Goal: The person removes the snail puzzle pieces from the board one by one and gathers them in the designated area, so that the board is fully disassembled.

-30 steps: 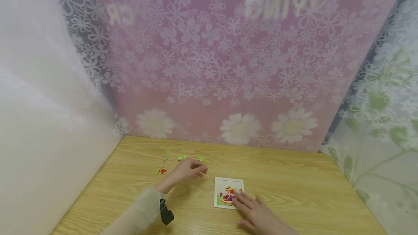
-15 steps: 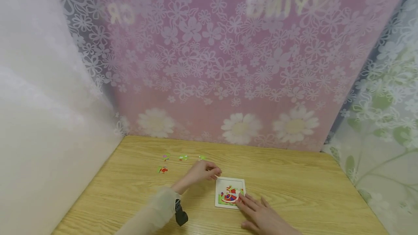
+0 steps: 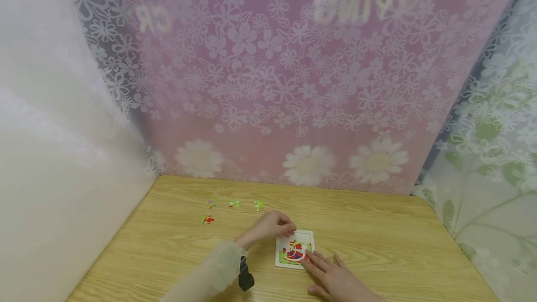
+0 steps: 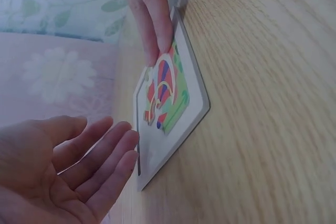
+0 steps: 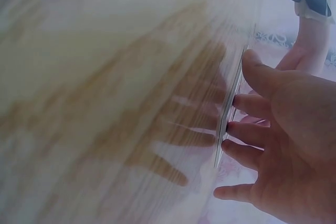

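Observation:
A square white puzzle tray (image 3: 307, 234) lies on the table, its lower part filled with red, green and blue picture pieces (image 4: 165, 90). My right hand (image 3: 331, 271) rests its straight fingertips on the right side of these pieces; the right wrist view shows its fingers (image 5: 249, 132) spread at the tray's edge. Over the tray's upper left corner hovers my left hand (image 3: 271, 225). In the left wrist view that hand (image 4: 79, 166) has loosely bent fingers, with nothing visible between them and the thumb.
Several loose puzzle pieces lie left of the tray: a green and white one (image 3: 258, 205), another green one (image 3: 234, 204), one with a purple flower (image 3: 211, 203) and a red one (image 3: 208, 219). Behind the wooden table (image 3: 369, 227) hangs a pink flowered curtain (image 3: 268, 83).
My left hand has moved right, from beside the loose pieces to the tray's upper left corner. The right hand has stayed on the tray with little movement.

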The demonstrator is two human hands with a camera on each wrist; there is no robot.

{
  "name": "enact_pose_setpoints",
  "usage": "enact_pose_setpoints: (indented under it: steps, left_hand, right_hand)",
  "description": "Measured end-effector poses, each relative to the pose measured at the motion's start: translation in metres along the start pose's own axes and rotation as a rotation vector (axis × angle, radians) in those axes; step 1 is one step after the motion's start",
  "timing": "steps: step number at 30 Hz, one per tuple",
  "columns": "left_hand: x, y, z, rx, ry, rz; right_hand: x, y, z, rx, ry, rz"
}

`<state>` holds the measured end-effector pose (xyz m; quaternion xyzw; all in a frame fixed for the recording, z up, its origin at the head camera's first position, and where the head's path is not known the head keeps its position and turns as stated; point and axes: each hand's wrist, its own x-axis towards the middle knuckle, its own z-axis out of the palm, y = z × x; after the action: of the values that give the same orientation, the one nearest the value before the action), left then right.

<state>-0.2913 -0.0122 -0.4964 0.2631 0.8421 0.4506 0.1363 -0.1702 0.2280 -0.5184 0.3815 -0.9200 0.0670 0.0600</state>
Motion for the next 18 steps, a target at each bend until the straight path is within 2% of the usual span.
enact_pose_setpoints:
  steps: [6,14,18]
  left_hand:
    - [0.001,-0.001,0.005,0.091,-0.027,-0.004]
    - [0.0,0.008,0.006,0.151,-0.028,0.005]
    - [0.002,0.008,0.007,0.18,-0.026,0.019]
  right_hand:
    - [0.001,-0.001,0.002,-0.02,0.005,-0.015]
    - [0.002,-0.001,-0.001,-0.024,-0.017,-0.008]
    - [0.002,-0.002,-0.001,-0.057,-0.01,-0.019]
